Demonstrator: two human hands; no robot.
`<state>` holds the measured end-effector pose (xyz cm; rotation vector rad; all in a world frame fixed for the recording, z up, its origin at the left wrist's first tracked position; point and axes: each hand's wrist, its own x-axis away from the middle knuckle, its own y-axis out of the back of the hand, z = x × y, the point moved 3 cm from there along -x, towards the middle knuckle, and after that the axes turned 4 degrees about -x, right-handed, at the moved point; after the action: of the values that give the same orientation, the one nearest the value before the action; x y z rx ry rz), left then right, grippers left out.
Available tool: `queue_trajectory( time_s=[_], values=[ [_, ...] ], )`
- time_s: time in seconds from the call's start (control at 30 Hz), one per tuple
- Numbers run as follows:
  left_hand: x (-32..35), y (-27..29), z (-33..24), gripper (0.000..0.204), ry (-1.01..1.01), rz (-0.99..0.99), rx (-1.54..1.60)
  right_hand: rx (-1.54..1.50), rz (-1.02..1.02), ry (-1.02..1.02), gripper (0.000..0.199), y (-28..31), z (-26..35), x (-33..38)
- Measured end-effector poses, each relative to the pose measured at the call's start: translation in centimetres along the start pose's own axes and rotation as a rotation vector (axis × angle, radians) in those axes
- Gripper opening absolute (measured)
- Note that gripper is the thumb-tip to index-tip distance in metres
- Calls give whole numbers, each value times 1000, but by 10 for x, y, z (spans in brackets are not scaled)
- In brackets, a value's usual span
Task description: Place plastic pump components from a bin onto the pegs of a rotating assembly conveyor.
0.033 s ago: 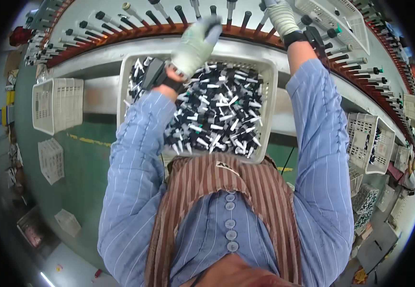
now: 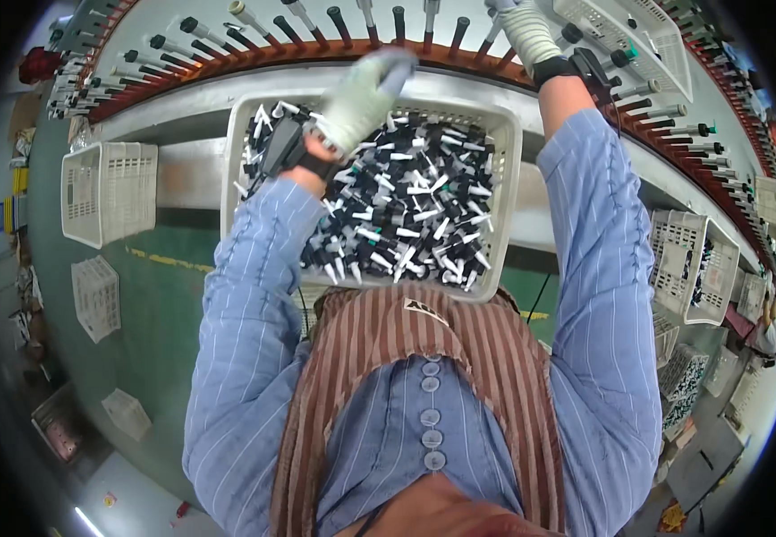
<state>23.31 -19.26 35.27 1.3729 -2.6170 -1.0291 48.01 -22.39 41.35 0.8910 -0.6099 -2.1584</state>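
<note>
My left hand (image 2: 365, 94), in a pale glove with greyish fingertips, is over the far part of a large cream crate (image 2: 511, 170). Its fingers are smeared by motion, so what they hold cannot be made out. Heaped in the crate are many small black-and-white plastic pieces (image 2: 406, 215), a few with green bits. My right hand (image 2: 524, 31), gloved too, reaches to the upper edge of the view. There its fingers close at the top end of an upright rod (image 2: 492, 31); anything between them is hidden.
A curved reddish-brown rail (image 2: 316, 54) carries a row of rods with black or white tops, beyond the crate. At upper right lies a white basket (image 2: 647, 45). Empty-looking crates (image 2: 109, 192) stand at left; another crate (image 2: 692, 264) with black-and-white pieces is at right.
My left hand has shifted slightly down and its fingers blur toward the right. The right fingers now cover the dark rod tip that showed beside them.
</note>
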Motion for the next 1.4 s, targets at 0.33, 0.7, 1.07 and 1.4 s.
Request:
queue_trajectory(
  time_s=[0.33, 0.7, 1.07, 1.4],
  values=[
    [74, -35, 27, 27, -62, 411, -471, 230, 467, -29, 17, -47, -53, 195],
    [78, -58, 35, 30, -125, 534, -472, 407, 713, 27, 26, -76, -30, 194],
    [83, -18, 65, 38, 521, 86, 200, -15, 455, -157, 31, -60, -25, 191],
    [8, -28, -15, 28, 258, 16, 336, 330, 498, 34, 28, -154, -123, 236]
  ],
)
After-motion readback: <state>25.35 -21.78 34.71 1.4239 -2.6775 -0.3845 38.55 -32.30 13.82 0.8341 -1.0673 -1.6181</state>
